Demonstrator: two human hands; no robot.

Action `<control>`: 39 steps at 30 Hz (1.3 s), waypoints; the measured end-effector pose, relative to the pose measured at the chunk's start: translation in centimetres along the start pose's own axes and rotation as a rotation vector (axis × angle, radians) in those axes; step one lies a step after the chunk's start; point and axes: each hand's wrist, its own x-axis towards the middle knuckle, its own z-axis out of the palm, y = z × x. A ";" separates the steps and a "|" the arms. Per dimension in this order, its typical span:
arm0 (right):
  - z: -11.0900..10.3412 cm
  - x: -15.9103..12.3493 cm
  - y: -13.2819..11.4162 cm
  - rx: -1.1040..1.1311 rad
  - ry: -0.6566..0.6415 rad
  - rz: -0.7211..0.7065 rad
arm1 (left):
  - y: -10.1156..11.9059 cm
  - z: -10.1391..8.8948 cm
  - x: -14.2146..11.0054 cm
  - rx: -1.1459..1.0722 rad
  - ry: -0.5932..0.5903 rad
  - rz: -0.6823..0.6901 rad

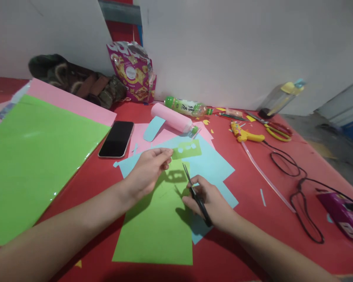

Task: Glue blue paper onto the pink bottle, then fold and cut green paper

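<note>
Between thumb and fingers, my left hand (153,166) pinches the left end of a small green paper piece (196,147) with cut-out holes. My right hand (207,197) grips black-handled scissors (196,194), their blades pointing up and away, just below the piece and apart from it. Underneath both hands lies a larger green paper sheet (159,235), partly over blue paper (213,168). The held piece casts a shadow on the green sheet. A pink paper-wrapped bottle (173,118) with a green cap lies beyond my left hand, a blue paper strip (154,128) against it.
At left are a phone (117,139) and a stack of green sheets (41,156). A drink bottle (188,106) and snack bag (132,74) stand at the back. Rightward are a yellow glue gun (247,134) with its cord, larger scissors (275,130), and a purple box (341,217).
</note>
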 end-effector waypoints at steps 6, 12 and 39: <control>0.1 -0.2 -0.5 0.171 -0.077 -0.007 | -1.0 0.9 -1.2 0.181 0.035 0.121; 0.3 -0.3 -0.6 0.253 -0.064 -0.030 | -1.5 1.4 -1.9 0.270 0.015 0.109; 0.8 -0.1 -0.1 0.336 -0.016 0.074 | -1.9 1.5 -2.2 0.206 0.032 0.100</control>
